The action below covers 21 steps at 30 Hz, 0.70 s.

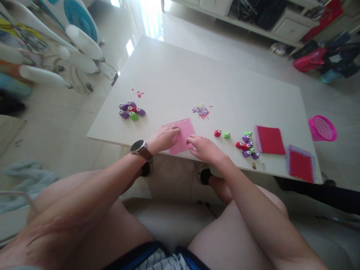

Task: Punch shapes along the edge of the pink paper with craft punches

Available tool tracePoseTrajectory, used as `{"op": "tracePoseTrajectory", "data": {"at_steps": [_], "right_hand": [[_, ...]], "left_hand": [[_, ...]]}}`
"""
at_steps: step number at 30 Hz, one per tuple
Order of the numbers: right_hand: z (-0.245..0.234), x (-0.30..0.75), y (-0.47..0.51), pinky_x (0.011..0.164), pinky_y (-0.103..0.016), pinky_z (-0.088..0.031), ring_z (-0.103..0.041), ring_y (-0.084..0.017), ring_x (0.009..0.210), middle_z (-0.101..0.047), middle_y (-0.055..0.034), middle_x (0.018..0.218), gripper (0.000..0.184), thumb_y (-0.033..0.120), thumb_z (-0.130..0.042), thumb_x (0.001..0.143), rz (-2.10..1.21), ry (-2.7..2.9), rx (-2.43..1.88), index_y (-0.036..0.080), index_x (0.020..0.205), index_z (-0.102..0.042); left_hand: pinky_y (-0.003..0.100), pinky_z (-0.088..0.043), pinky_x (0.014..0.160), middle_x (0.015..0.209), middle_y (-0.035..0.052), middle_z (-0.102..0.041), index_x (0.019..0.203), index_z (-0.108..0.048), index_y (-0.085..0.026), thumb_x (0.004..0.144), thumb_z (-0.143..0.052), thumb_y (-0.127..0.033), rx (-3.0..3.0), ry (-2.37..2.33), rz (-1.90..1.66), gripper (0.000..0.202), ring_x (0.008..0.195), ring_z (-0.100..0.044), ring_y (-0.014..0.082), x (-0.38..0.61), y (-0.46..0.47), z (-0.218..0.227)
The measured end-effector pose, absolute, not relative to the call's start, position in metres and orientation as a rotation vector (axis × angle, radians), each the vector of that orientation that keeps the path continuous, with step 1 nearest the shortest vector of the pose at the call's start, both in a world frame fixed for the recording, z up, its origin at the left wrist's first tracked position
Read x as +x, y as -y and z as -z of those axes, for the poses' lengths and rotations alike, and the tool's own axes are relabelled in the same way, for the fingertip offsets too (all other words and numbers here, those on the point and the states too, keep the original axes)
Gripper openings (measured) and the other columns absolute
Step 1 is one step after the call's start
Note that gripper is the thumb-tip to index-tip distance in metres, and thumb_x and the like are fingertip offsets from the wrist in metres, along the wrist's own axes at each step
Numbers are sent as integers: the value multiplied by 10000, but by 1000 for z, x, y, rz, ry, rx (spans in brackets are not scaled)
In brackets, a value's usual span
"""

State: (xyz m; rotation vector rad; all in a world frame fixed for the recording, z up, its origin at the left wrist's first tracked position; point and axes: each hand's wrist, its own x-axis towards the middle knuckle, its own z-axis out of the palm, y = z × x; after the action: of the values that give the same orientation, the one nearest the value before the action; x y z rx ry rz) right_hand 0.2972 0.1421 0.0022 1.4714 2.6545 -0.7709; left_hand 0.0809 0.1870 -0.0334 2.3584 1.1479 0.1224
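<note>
A sheet of pink paper (183, 139) with small holes punched along its far and right edges lies at the front edge of the white table (213, 82). My left hand (164, 138), below a wristwatch, rests on its left part with fingers spread. At the sheet's right edge is my right hand (204, 147), its bent fingers touching the paper and the thumb apart from them. Right of that hand stand a red craft punch (217, 133) and a green craft punch (227, 135). Beyond the sheet is a pile of tiny paper cutouts (201, 111).
Several purple, red and green punches form a left cluster (132, 110) and a right cluster (247, 145). Red bits (138, 93) lie far left. On the right are a red paper stack (270, 140), a hole-edged red stack (300, 165) and a pink basket (322, 128) beyond the table.
</note>
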Motion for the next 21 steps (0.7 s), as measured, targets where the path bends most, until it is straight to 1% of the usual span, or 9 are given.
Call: {"op": "tracePoseTrajectory", "data": {"at_steps": [4,11,14,17,21], "right_hand": [[-3,295,-141,860,-305,-455,-650,-219,1014,-702,-96,1119,218,101,-557,899,771,-2630,1453,181,1064,-675],[-6,291,-138,822,-301,-429,-654,-220,986,-722,-97,1094,183,126,-559,913,757,-2580,1409,176,1051,-668],[-8,290,-137,802,-297,-418,-655,-214,970,-725,-93,1085,166,130,-554,919,748,-2568,1402,181,1033,-663],[-9,290,-137,783,-296,-409,-657,-212,956,-730,-87,1063,152,132,-550,918,737,-2571,1396,185,1010,-659],[-7,293,-137,763,-295,-400,-658,-212,936,-734,-84,1047,137,144,-557,915,706,-2560,1402,193,994,-658]], "left_hand": [[353,-483,1106,1294,98,-669,1192,-682,-207,872,-548,-188,2378,-1135,-142,347,1238,-620,221,80,-187,35],[388,-481,1117,1267,88,-679,1160,-702,-213,884,-536,-200,2427,-1122,-149,322,1234,-608,236,77,-189,37],[388,-480,1113,1274,85,-676,1157,-703,-214,890,-526,-205,2444,-1140,-139,320,1235,-599,237,76,-190,38],[388,-499,1078,1306,106,-660,1151,-696,-191,892,-513,-196,2460,-1213,-108,317,1234,-592,252,76,-189,36],[424,-534,988,1318,133,-642,1149,-682,-177,895,-502,-181,2470,-1367,-28,312,1189,-608,283,78,-187,31]]}}
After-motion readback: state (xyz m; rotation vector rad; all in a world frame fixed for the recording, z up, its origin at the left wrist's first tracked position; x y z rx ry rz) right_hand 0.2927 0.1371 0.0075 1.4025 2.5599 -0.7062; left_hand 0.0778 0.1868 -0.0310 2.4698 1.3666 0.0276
